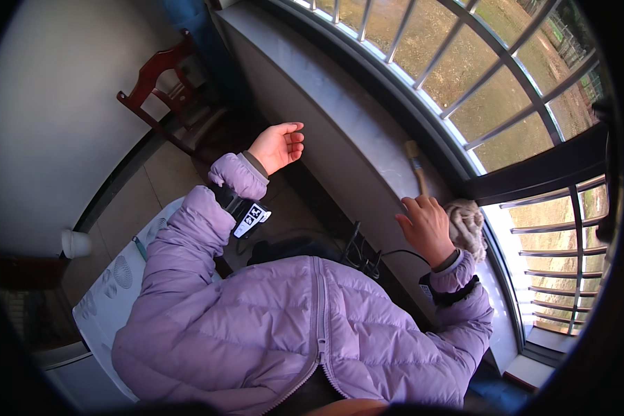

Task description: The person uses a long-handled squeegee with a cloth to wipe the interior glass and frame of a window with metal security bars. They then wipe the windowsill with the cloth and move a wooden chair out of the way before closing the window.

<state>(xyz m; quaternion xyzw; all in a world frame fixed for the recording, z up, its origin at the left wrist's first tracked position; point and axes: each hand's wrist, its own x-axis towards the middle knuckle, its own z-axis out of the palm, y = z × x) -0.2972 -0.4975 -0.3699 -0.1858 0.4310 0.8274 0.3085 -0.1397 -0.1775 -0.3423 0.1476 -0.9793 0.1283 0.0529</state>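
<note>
My left hand (278,148) is raised in front of me, fingers loosely curled and holding nothing. To the right, my right hand (425,229) is over the marble window sill (343,104). Its fingertips are at the handle end of a flat paintbrush (418,174) with a wooden handle and pale bristles. The fingers hide the end of that handle, so I cannot tell whether they grip it or only touch it. A crumpled grey-beige cloth (467,226) lies on the sill just beside the right hand.
Metal bars (450,52) cross the window beyond the sill. A red-brown wooden chair (158,78) stands ahead on the left. Black cables (364,255) hang near the wall. A white patterned table (114,281) is at my left, and a white cup-like container (76,244) is past it.
</note>
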